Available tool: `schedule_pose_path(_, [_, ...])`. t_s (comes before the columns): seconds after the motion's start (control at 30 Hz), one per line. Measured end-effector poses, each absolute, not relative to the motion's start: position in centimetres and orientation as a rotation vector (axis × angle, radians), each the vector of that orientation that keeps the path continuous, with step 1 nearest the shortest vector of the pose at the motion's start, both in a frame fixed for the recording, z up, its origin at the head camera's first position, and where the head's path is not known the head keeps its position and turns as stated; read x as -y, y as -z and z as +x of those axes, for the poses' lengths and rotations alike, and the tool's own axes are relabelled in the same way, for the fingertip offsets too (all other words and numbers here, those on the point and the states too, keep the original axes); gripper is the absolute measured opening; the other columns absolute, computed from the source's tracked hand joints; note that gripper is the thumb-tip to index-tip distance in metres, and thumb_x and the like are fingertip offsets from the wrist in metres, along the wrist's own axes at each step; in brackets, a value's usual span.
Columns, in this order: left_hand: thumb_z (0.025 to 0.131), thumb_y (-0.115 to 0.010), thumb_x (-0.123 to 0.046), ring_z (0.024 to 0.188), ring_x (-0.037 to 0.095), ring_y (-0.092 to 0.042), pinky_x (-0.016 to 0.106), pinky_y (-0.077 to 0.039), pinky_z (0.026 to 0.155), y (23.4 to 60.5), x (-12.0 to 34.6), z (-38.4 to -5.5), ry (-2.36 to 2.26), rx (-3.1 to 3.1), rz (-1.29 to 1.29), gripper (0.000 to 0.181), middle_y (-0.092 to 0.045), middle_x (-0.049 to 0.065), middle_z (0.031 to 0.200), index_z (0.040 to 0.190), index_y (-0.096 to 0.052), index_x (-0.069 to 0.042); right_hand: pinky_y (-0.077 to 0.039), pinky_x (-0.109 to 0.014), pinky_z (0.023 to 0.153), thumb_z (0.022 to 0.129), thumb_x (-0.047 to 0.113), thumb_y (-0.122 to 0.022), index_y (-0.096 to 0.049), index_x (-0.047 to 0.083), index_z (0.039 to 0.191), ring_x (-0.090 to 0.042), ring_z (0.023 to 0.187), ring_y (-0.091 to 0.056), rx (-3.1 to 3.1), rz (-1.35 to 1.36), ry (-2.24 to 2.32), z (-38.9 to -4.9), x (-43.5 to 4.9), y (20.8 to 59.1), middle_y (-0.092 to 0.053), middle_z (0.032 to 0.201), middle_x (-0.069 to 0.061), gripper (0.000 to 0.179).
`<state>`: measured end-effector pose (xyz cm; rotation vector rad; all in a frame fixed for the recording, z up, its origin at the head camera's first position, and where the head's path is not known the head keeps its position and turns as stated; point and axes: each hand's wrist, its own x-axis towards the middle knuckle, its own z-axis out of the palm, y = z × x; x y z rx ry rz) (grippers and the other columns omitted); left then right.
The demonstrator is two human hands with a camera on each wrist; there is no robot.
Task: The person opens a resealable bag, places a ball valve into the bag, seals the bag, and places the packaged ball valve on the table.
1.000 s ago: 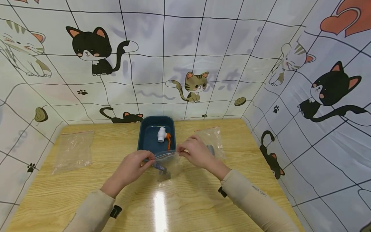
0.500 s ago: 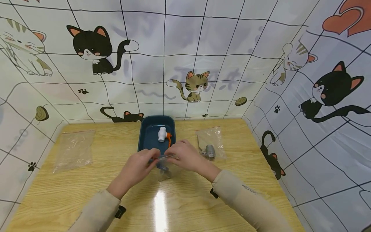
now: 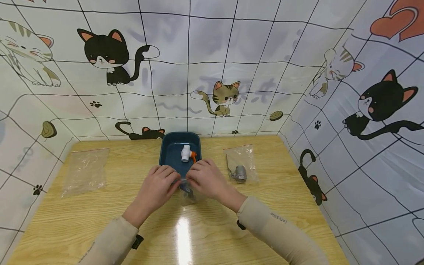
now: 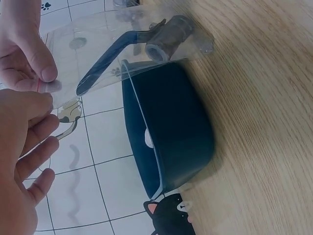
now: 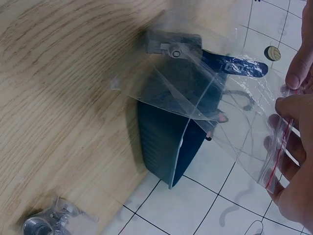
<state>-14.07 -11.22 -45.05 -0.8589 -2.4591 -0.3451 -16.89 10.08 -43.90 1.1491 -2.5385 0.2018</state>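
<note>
My left hand (image 3: 155,191) and right hand (image 3: 208,180) are close together in the middle of the head view, just in front of the blue tray (image 3: 179,133). Both pinch the top edge of a clear zip bag (image 5: 234,147), whose red zip line shows in the right wrist view. Inside the hanging bag is a grey metal ball valve (image 4: 168,39) with a blue lever handle (image 5: 239,66). A white ball valve (image 3: 186,153) with an orange handle lies in the tray, its handle partly hidden by my right hand.
To the right on the wooden table (image 3: 205,235) lies a clear bag (image 3: 246,158) with a grey metal fitting (image 3: 240,174) in it. Another clear bag (image 3: 85,171) lies flat at the left. A cat-patterned sheet (image 3: 159,92) rises behind the table.
My right hand has moved left along the bag's top edge until it is near my left hand. The bagged grey fitting on the right has come into full view.
</note>
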Motion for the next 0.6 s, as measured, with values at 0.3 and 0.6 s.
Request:
schedule_pose_path(0.3, [0.085,-0.075,-0.022,0.093,0.021,-0.062,0.042,-0.045,0.085,45.5,10.9,-14.0,0.348,2.411,-0.87,0.011,-0.069,0.0,0.09,0.09,-0.069,-0.016,-0.045,-0.031,0.092,0.092,0.033,-0.067,-0.072,0.025,0.096,-0.011,0.095,-0.063,2.39,1.163,-0.207,-16.5,-9.2,44.5,-0.071,0.095,0.01,0.01])
schedule_pose_path(0.6, [0.084,-0.076,-0.021,0.094,0.021,-0.062,0.042,-0.045,0.085,45.8,11.0,-14.2,0.355,2.364,-0.864,0.009,-0.071,0.0,0.09,0.089,-0.072,-0.015,-0.043,-0.032,0.094,0.092,0.034,-0.067,-0.072,0.025,0.093,-0.011,0.094,-0.062,2.347,1.112,-0.173,-16.3,-8.8,44.8,-0.071,0.092,0.011,0.01])
